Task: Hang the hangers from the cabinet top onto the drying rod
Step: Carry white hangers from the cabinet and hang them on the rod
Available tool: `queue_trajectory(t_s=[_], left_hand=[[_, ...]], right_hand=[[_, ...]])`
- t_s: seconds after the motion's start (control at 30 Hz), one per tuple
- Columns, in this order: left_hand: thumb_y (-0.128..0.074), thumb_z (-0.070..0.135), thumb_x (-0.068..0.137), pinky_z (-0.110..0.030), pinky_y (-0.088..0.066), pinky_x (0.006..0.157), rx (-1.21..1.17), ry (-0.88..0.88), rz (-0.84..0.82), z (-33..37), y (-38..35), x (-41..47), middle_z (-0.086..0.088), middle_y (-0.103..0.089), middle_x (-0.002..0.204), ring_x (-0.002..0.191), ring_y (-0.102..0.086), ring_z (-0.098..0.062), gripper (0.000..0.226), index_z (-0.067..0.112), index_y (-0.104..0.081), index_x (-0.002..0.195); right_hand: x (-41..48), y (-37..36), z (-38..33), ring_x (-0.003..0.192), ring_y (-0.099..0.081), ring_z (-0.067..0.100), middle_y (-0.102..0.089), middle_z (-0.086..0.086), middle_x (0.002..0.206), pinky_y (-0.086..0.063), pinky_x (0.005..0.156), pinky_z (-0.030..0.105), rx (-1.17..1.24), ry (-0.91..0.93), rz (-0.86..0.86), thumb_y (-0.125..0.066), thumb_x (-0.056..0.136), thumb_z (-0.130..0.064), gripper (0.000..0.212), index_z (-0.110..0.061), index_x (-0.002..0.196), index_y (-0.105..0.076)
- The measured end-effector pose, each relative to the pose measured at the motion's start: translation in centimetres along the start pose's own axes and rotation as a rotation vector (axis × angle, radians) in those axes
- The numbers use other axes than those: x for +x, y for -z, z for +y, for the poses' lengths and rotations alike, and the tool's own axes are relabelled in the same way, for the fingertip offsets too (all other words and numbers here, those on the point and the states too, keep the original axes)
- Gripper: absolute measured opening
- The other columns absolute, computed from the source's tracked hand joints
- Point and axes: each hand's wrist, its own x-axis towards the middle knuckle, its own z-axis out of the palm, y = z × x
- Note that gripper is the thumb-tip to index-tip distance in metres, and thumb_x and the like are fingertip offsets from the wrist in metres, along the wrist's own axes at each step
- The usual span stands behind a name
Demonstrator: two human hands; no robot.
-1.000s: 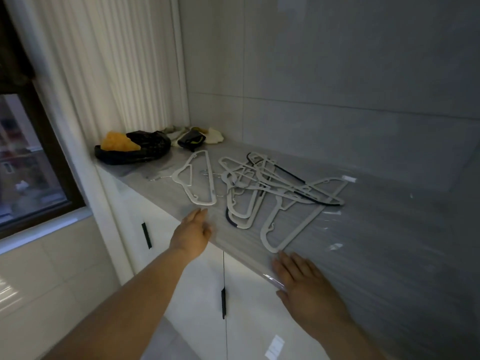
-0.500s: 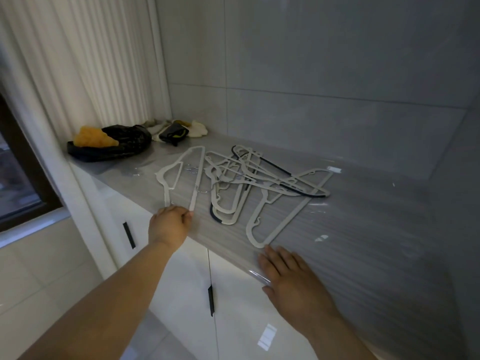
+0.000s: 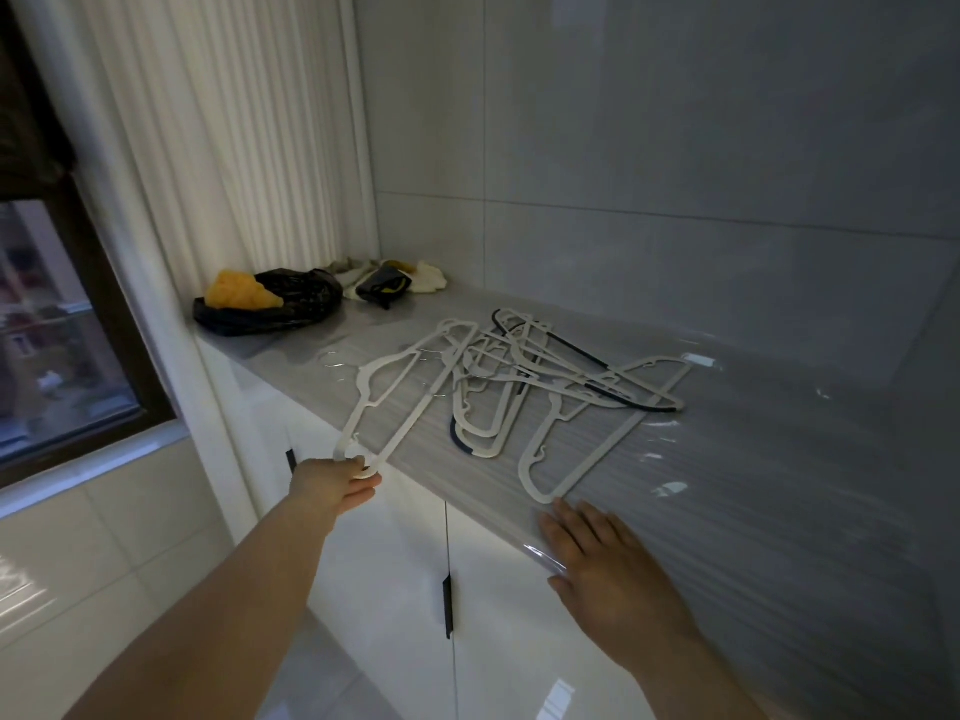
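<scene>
hangers (image 3: 524, 387) heaped on cabinet top (image 3: 727, 485) — bag (image 3: 270, 304) behind-left

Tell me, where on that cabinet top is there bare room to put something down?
The widest bare stretch of the cabinet top lies right of the hanger pile, between the wall and the right hand. A smaller patch sits between the black bag and the hanger held by the left hand. The middle is crowded.
</scene>
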Motion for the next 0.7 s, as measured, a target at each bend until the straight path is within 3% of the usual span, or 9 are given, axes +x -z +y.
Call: queue_trajectory(t_s=[0.1, 0.2, 0.3, 0.37, 0.43, 0.5, 0.57, 0.63, 0.7], left_hand=[[-0.041, 0.0, 0.094, -0.037, -0.041, 0.096, -0.043, -0.055, -0.008, 0.1, 0.6, -0.3, -0.021, -0.058, 0.092, 0.059, -0.062, -0.02, 0.02, -0.003, -0.051, 0.078], [-0.042, -0.001, 0.094, -0.033, -0.045, 0.09, -0.088, -0.115, 0.053, 0.2, 1.3, 0.0, -0.013, -0.055, 0.073, 0.037, -0.062, -0.011, 0.025, 0.004, -0.044, 0.069], [-0.041, -0.002, 0.094, -0.018, -0.056, 0.061, -0.109, -0.184, 0.111, 0.6, 2.0, -0.6, -0.012, -0.054, 0.073, 0.043, -0.062, -0.015, 0.025, 0.003, -0.045, 0.07], [-0.043, -0.002, 0.093, -0.012, -0.051, 0.042, -0.089, -0.248, 0.168, 0.8, 2.9, -1.0, -0.013, -0.054, 0.077, 0.049, -0.062, -0.017, 0.021, 0.002, -0.048, 0.073], [-0.045, -0.001, 0.092, -0.012, -0.05, 0.04, -0.062, -0.324, 0.22, 1.1, 4.2, -1.7, -0.015, -0.055, 0.081, 0.048, -0.063, -0.015, 0.019, 0.003, -0.05, 0.074], [-0.045, 0.0, 0.092, -0.019, -0.055, 0.05, -0.029, -0.377, 0.242, 1.5, 5.6, -2.8, -0.018, -0.058, 0.09, 0.057, -0.064, -0.021, 0.016, 0.002, -0.052, 0.077], [-0.045, 0.001, 0.092, -0.024, -0.055, 0.056, -0.011, -0.415, 0.249, 2.0, 7.2, -4.7, -0.019, -0.058, 0.091, 0.061, -0.063, -0.022, 0.013, 0.002, -0.053, 0.082], [-0.045, 0.004, 0.093, -0.02, -0.054, 0.048, 0.023, -0.473, 0.257, 2.4, 9.1, -6.8, -0.015, -0.059, 0.086, 0.059, -0.061, -0.017, 0.009, 0.004, -0.052, 0.088], [-0.044, 0.007, 0.094, -0.016, -0.053, 0.045, 0.064, -0.528, 0.264, 2.7, 11.1, -9.0, -0.01, -0.059, 0.081, 0.061, -0.061, -0.014, 0.009, 0.008, -0.052, 0.089]], right_hand=[[0.0, 0.2, -0.1, 0.084, -0.072, 0.013, -0.074, -0.005, 0.097, -0.058, 0.067, 0.03, 0.009, -0.001, 0.006, -0.031, 0.064, -0.041, 0.049, -0.022, 0.108, -0.044], [0.0, 0.4, -0.1, 0.084, -0.072, 0.013, -0.074, -0.005, 0.097, -0.058, 0.067, 0.03, 0.015, -0.014, -0.012, -0.033, 0.065, -0.041, 0.049, -0.022, 0.108, -0.044], [0.0, 0.8, -0.3, 0.085, -0.072, 0.014, -0.074, -0.005, 0.098, -0.057, 0.07, 0.029, 0.046, -0.018, -0.077, -0.04, 0.064, -0.043, 0.05, -0.022, 0.109, -0.044], [-0.1, 1.1, -0.3, 0.085, -0.072, 0.015, -0.074, -0.004, 0.099, -0.052, 0.081, 0.03, 0.061, -0.022, -0.122, -0.036, 0.065, -0.042, 0.05, -0.022, 0.109, -0.044], [-0.1, 1.2, -0.4, 0.085, -0.071, 0.017, -0.075, -0.003, 0.097, -0.037, 0.084, 0.031, 0.018, -0.027, -0.115, -0.032, 0.074, -0.042, 0.042, -0.021, 0.108, -0.045], [-0.1, 1.3, -0.5, 0.083, -0.072, 0.017, -0.075, -0.003, 0.095, -0.032, 0.082, 0.034, 0.01, -0.038, -0.128, -0.013, 0.096, -0.038, 0.039, -0.02, 0.107, -0.045], [-0.1, 1.4, -0.5, 0.08, -0.073, 0.017, -0.075, -0.001, 0.093, -0.036, 0.081, 0.031, 0.023, -0.064, -0.187, 0.008, 0.096, -0.039, 0.058, -0.02, 0.106, -0.045], [-0.2, 1.9, -0.7, 0.077, -0.073, 0.019, -0.076, 0.001, 0.091, -0.048, 0.078, 0.033, 0.028, -0.075, -0.198, 0.008, 0.095, -0.045, 0.06, -0.02, 0.106, -0.045], [-0.2, 2.3, -0.9, 0.075, -0.073, 0.023, -0.076, 0.004, 0.09, -0.043, 0.078, 0.035, 0.028, -0.057, -0.24, 0.004, 0.096, -0.049, 0.06, -0.019, 0.107, -0.046]])
